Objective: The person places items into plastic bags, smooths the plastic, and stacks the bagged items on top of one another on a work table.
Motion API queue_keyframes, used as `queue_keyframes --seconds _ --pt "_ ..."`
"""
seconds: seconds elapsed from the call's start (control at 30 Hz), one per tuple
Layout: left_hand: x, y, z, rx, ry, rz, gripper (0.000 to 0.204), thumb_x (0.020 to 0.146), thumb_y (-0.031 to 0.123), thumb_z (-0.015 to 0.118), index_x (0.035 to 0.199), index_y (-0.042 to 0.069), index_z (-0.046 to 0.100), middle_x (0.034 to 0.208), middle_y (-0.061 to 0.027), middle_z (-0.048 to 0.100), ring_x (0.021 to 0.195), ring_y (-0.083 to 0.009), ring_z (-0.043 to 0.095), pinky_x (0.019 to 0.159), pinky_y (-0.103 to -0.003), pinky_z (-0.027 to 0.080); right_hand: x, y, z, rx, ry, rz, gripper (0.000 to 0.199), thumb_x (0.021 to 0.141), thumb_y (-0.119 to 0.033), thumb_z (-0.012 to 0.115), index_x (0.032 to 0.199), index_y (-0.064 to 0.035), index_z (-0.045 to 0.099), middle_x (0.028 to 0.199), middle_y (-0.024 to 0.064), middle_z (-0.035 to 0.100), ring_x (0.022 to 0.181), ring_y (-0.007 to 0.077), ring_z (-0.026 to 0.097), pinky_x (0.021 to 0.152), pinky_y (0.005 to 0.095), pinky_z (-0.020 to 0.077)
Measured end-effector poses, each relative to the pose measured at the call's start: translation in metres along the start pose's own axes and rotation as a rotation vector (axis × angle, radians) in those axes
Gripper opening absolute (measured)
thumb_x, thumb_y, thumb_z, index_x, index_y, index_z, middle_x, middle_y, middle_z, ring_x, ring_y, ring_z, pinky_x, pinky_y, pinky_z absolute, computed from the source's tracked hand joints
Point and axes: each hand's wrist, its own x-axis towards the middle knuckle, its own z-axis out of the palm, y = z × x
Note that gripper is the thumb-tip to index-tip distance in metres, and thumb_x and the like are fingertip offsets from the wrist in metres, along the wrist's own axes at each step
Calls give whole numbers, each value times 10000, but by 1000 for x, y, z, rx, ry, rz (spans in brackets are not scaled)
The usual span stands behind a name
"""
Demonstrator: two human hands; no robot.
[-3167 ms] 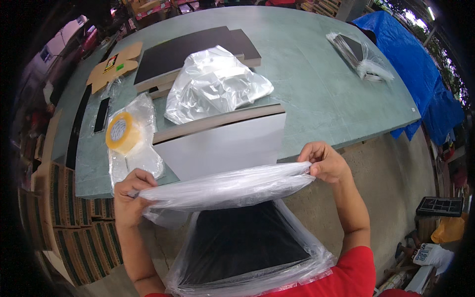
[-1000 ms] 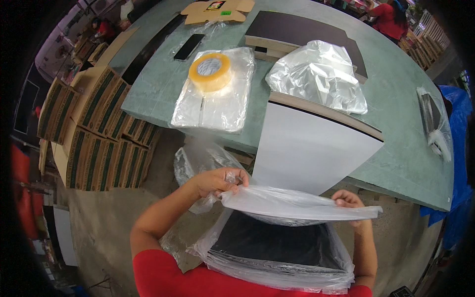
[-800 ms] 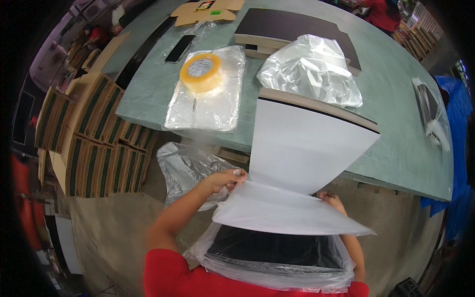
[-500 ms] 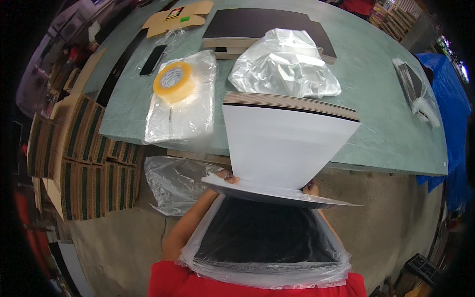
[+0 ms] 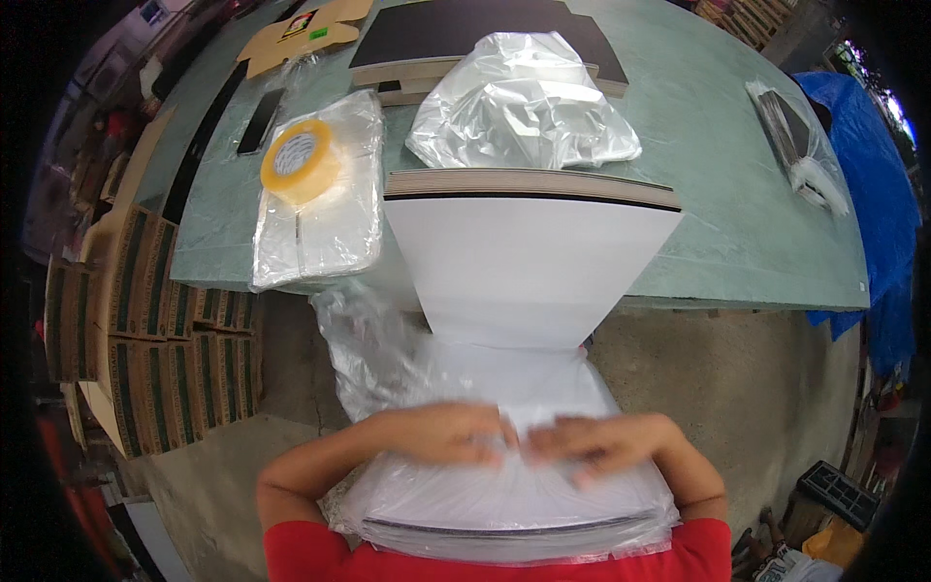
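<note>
Clear plastic bag (image 5: pixel 504 495), holding a stack of flat panels with a white top face, is shown at the bottom centre of the head view, against the person's body and below the edge of the desk (image 5: pixel 737 242).

Head view: the left hand (image 5: pixel 448 434) and the right hand (image 5: pixel 606 446) are laid side by side on top of the bag, palms down and fingers loosely extended, fingertips nearly meeting at the midline; both are motion-blurred, so it cannot be told whether film is pinched. The bag's long axis runs left to right, across the person, directly beneath both hands; neither hand is nearer. Its open end is directed away from the body, toward the desk, where a white panel (image 5: pixel 529 267) on a second stack overhangs the desk edge just beyond the fingertips. Loose film is seen trailing off to the left of the left hand. On the desk, further off, a roll of yellow tape (image 5: pixel 301 160) resting on flat bags and a crumpled clear bag (image 5: pixel 519 107) are seen.
</note>
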Motion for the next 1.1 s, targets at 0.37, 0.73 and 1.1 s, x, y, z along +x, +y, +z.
queue_keyframes --seconds 0.37,0.73,1.1 --pt "83 42 -56 224 725 158 312 793 262 539 1039 72 511 886 -79 479 839 -195 477 765 -293 378 59 5 -56 30 730 -9 367 804 -284 556 1008 19 524 927 109 584 851 178 540 732 296 421" --pt "45 32 -71 -156 1062 21 127 741 49 604 848 19 541 750 17 528 661 -60 469 616 -191 383 25 23 -45 43 507 124 409 652 -137 707 1000 -23 524 850 30 573 821 122 517 735 272 407" --pt "48 30 -65 330 1094 -12 136 701 96 650 743 13 550 681 -25 528 599 -79 455 556 -213 373 16 -37 -47 -159 961 238 225 685 -144 683 846 -8 603 739 63 600 706 100 542 663 223 421"
